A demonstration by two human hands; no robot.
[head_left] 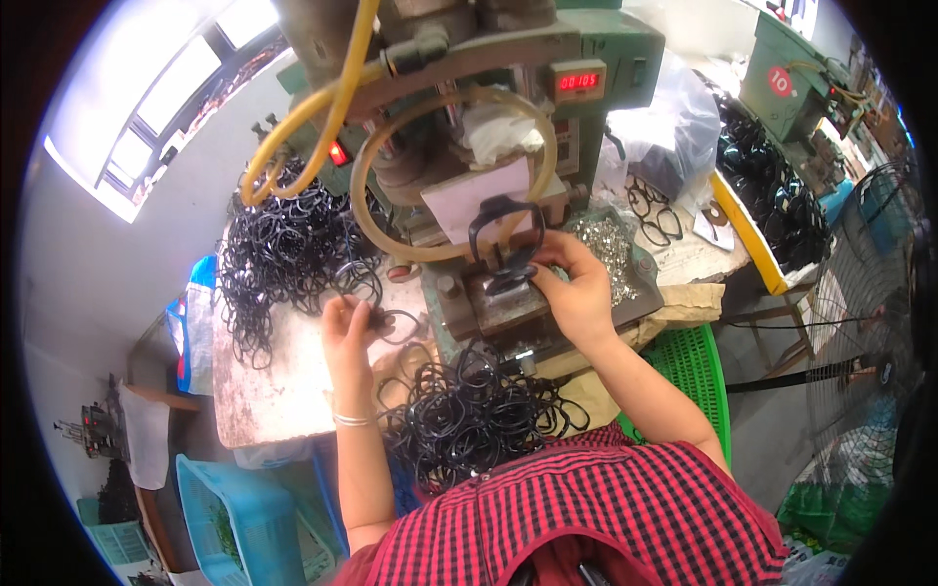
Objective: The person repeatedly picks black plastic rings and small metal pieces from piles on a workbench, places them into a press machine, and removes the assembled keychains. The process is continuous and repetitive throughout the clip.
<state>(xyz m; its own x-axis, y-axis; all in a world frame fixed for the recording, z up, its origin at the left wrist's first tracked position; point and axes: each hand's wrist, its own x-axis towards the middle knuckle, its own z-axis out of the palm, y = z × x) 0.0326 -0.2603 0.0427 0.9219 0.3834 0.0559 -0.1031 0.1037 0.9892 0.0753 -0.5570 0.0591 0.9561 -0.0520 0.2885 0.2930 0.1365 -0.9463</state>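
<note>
My right hand [578, 285] pinches a black eyeglass frame [476, 234] at the press, with one rim standing up and the lower part on the metal block [498, 311] of the machine. My left hand [349, 327] is closed on another black frame [402, 339], held low over the table left of the press. A big heap of black frames [283, 249] lies just beyond my left hand. A second heap of frames [479, 415] sits between my forearms, close to my checked apron.
The green press [606, 44] has a lit red counter and a looping yellowish hose [363, 205]. Metal chips [606, 249] cover its base at right. A green basket [689, 366], a yellow-edged bin [750, 234] and a fan [870, 244] stand right; a blue crate [239, 518] is lower left.
</note>
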